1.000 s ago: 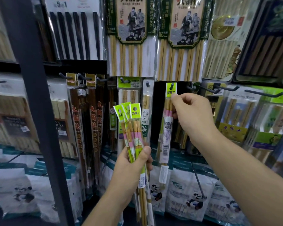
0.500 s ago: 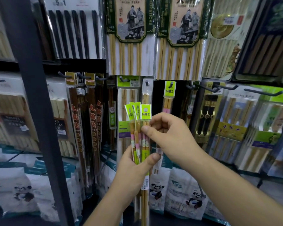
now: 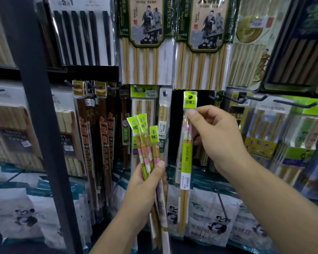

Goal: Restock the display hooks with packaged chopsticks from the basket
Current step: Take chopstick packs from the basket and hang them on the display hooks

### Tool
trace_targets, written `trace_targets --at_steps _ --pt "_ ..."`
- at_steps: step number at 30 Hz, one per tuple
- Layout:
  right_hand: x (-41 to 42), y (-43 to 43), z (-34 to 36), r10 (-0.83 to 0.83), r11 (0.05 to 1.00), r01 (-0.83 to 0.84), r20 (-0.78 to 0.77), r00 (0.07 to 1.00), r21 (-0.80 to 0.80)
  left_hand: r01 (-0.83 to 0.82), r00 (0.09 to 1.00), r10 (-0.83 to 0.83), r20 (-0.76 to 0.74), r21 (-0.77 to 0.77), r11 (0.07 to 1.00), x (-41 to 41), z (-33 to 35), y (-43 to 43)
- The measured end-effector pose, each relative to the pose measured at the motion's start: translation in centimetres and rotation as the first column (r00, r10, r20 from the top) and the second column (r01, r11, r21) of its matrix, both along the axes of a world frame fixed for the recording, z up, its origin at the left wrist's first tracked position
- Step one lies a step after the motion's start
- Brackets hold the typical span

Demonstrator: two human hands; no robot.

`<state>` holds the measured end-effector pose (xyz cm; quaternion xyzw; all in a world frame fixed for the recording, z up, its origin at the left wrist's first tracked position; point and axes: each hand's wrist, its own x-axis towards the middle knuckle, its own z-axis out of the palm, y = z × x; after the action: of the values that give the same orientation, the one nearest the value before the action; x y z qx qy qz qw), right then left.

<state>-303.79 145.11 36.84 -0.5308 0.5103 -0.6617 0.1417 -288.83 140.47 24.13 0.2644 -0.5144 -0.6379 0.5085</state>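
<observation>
I see the right hand (image 3: 217,136) pinching a single chopstick pack (image 3: 186,158) between thumb and curled fingers, just below its green header tab (image 3: 190,99). The pack's long axis is vertical, with the tab up and the tips pointing straight down. The tab sits at hook height on the display, in the dark gap right of a narrow hanging pack (image 3: 163,114). There's a dark spot at the tab's hole, but I can't tell if a hook is through it.

The left hand (image 3: 143,187) grips a bundle of three packs (image 3: 145,143) at about mid-length, fingers wrapped behind and thumb pressed across the front. The bundle's axis is near vertical with the tops leaning slightly left. The green tabs are up and fanned apart, and the lower ends run down past the wrist. The bundle is just left of the single pack, not touching it, in front of the narrow hanging pack.

Large multi-pair packs (image 3: 147,43) hang on the row above. Panda-print bags (image 3: 209,217) are below, and a dark shelf post (image 3: 39,107) is at left.
</observation>
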Motion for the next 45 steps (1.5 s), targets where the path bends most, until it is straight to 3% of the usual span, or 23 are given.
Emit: trace_targets --at_steps 15,22,32,38,45 --pt "0.0 0.4 0.3 0.014 0.993 -0.019 -0.045 0.999 -0.116 -0.053 0.998 0.053 0.035 -0.001 0.999 -0.1 -0.1 0.0" --pt "-0.5 -0.9 1.1 -0.076 0.997 0.076 0.078 0.994 0.010 -0.036 0.998 0.037 0.052 -0.019 0.999 -0.2 0.0 0.3" --pt "-0.2 -2.0 1.4 -0.109 0.994 0.107 0.083 0.991 0.032 -0.031 1.000 0.031 0.006 0.001 1.000 -0.1 0.0 0.1" --pt "-0.4 -2.2 0.2 -0.217 0.976 0.218 -0.029 0.976 0.029 -0.018 1.000 0.018 -0.009 0.001 1.000 0.0 0.2 0.1" --pt "-0.5 -1.5 -1.4 -0.308 0.950 0.310 -0.041 0.950 0.047 -0.033 0.999 0.033 0.002 -0.001 0.999 -0.1 0.0 0.1"
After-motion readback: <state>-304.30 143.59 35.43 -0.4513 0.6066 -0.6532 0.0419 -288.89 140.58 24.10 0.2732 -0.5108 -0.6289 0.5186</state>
